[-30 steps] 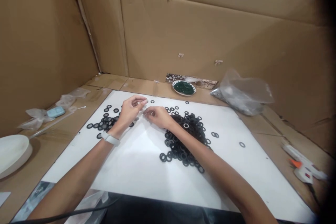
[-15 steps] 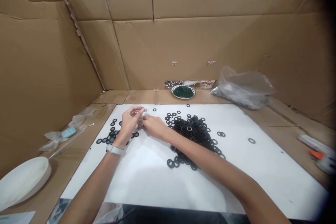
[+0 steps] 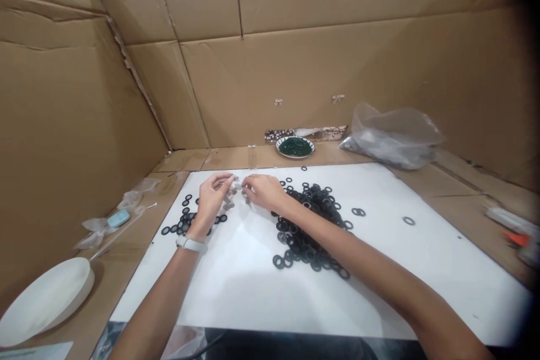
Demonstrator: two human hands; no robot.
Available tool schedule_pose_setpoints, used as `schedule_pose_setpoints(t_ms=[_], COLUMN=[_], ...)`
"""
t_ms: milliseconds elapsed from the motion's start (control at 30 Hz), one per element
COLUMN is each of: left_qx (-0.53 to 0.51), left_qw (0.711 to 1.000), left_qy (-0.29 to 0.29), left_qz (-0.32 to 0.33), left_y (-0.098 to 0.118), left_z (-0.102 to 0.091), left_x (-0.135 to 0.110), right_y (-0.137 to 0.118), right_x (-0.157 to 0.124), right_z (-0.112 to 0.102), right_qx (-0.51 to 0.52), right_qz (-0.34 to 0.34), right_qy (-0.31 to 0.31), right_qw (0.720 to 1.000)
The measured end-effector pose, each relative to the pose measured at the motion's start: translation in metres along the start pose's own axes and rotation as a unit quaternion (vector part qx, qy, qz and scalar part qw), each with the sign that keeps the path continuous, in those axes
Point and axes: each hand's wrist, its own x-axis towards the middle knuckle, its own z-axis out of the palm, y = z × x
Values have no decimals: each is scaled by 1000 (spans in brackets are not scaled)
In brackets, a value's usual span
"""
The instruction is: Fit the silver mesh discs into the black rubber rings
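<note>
My left hand [image 3: 214, 194], with a pale band on its wrist, is closed in a pinch above the far left of the white board [image 3: 236, 287]. A small grey piece shows at its fingertips, too small to make out fully. Just to the right, my right hand [image 3: 265, 190] is bent down with its fingers pressed together; whatever they hold is hidden. Several small grey discs [image 3: 229, 206] lie between and below the two hands. Black rings with grey centres [image 3: 184, 224] are grouped left of my left wrist. My right forearm reaches over a large heap of black rings [image 3: 314, 208].
Behind the board stands a plate [image 3: 313, 148] of dark green bits, beside a clear plastic bag [image 3: 394, 143]. A white pan [image 3: 50, 298] and a light blue case [image 3: 118, 218] are at the left. Loose rings [image 3: 408, 221] lie to the right. Cardboard walls [image 3: 320, 62] surround the board.
My right hand has drawn slightly right, away from my left fingertips, opening a gap where grey discs now show. My left hand keeps its pinch. The view has shifted a little.
</note>
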Motion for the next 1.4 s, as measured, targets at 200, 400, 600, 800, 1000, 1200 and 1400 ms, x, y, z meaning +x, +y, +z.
schedule_pose_setpoints(t_ms=[200, 400, 600, 800, 1000, 1200, 1400], left_qx=[11, 42, 100, 187, 227, 221, 166], left_qw=[999, 995, 980, 949, 939, 944, 962], left_qy=[-23, -65, -116, -168, -152, -145, -131], left_qz=[20, 60, 125, 191, 211, 198, 173], left_y=[2, 6, 0, -7, -10, -3, 15], left_z=[7, 13, 36, 64, 71, 66, 61], left_x=[-5, -13, -28, -52, -52, -56, -66], right_y=[15, 16, 33, 55, 66, 64, 55], right_x=[3, -4, -40, -105, -138, -142, -146], right_z=[-19, -18, -30, -44, -38, -38, -34], right_qx=[130, 214, 250, 235, 209, 188, 227], right_qz=[18, 6, 31, 57, 50, 16, 18], right_qy=[32, 53, 112, 165, 179, 180, 185], right_qw=[991, 975, 961, 956, 960, 965, 956])
